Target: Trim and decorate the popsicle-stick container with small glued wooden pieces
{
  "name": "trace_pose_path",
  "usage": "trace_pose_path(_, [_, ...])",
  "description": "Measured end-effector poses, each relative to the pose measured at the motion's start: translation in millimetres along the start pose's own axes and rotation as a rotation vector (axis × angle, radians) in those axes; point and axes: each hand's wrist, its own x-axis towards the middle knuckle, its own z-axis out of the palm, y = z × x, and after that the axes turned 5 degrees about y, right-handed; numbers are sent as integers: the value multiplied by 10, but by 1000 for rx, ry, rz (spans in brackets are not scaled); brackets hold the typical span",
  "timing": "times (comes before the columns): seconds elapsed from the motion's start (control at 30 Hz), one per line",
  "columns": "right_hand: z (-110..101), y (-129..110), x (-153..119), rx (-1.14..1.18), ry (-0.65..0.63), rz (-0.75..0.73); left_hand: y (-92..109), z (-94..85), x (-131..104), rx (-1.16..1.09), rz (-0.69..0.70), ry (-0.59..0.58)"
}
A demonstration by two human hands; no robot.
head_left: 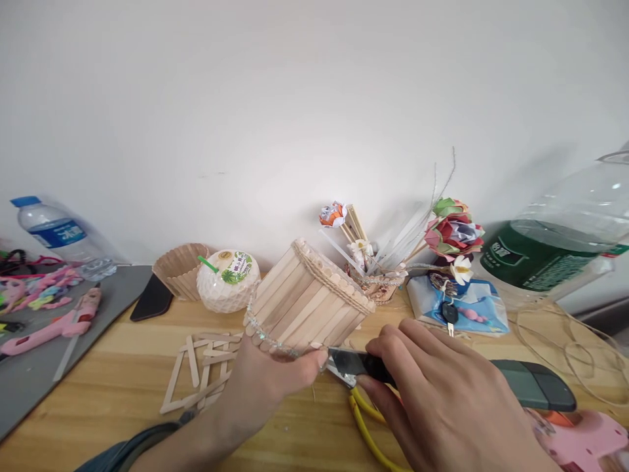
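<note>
A cup-shaped holder of wooden craft sticks (307, 298) is tilted above the table, with twine round one end and a shiny beaded trim round the other. My left hand (268, 380) grips its beaded end from below, thumb on the rim. My right hand (417, 380) is closed on a dark-handled tool (361, 364), whose tip touches the trim beside my left thumb; the tool's exact kind is unclear. Yellow-handled scissors (366, 426) lie partly under my right hand.
Loose craft sticks (196, 367), a white coconut (228, 280) and another stick holder (179, 269) are on the left. A pink glue gun (59, 328) lies on a grey mat. Paper flowers (455, 233) and a big bottle (545, 252) stand at the back right.
</note>
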Motion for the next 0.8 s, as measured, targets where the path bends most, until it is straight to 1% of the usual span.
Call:
trace_pose_path(0.1, [-7, -2, 3, -8, 1, -7, 12, 16, 0, 119, 50, -8])
trace_pose_path(0.27, [-2, -13, 12, -44, 9, -19, 58, 19, -2, 169, 67, -21])
trace_pose_path(0.4, [1, -23, 6, -67, 39, -11, 87, 4, -1, 146, 105, -93])
trace_pose_path(0.57, [21, -33, -3, -99, 64, 13, 103, -15, -21, 109, 79, -152])
trace_pose_path(0.8, [30, -64, -9, -134, 90, 36, 136, 4, -17, 64, 89, -157])
